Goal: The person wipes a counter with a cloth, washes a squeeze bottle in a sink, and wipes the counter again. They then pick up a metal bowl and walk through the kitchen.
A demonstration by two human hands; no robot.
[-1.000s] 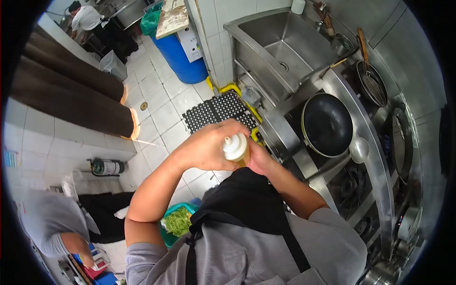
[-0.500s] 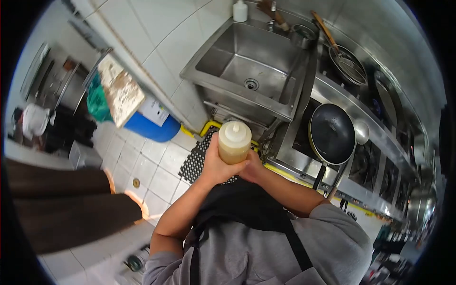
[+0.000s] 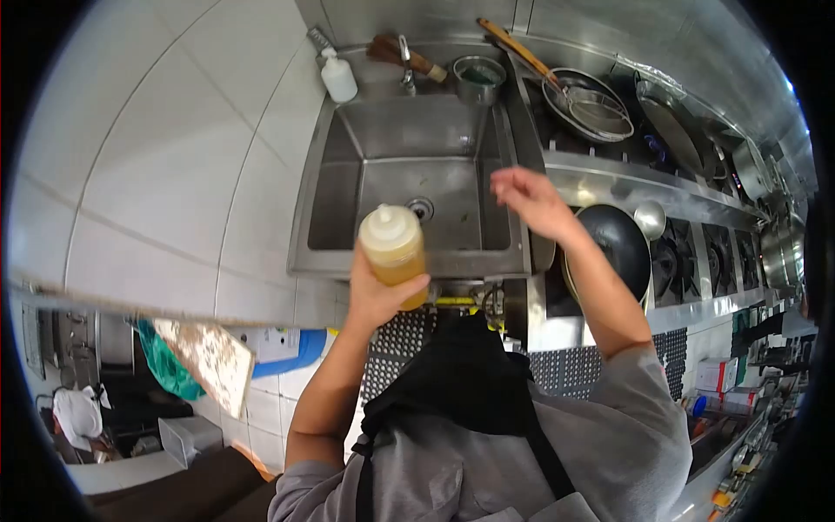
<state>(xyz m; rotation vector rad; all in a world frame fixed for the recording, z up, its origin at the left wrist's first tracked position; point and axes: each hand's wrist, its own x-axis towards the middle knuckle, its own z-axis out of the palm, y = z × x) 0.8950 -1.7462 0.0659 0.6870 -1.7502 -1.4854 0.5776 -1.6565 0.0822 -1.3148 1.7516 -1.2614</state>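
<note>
My left hand (image 3: 376,294) is wrapped round a squeeze bottle (image 3: 396,252) with a whitish cap and yellowish liquid inside. The bottle stands roughly upright in front of the near rim of the steel sink (image 3: 417,264). To the right, my right hand (image 3: 532,200) is raised above the sink's right edge. It holds nothing, and its fingers are partly curled but apart. A dark frying pan (image 3: 616,252) lies on the stove just beyond my right wrist, partly covered by my forearm.
A white pump bottle (image 3: 339,80), a faucet (image 3: 406,70) and a metal pot (image 3: 478,80) line the sink's back. A strainer (image 3: 598,113) rests on a pan at the back burner. A ladle (image 3: 650,219) lies beside the frying pan. The tiled wall (image 3: 165,165) rises at left.
My right hand has left the bottle and moved up and right. My left hand still holds the bottle, now further left. The view has turned, bringing the sink squarely ahead.
</note>
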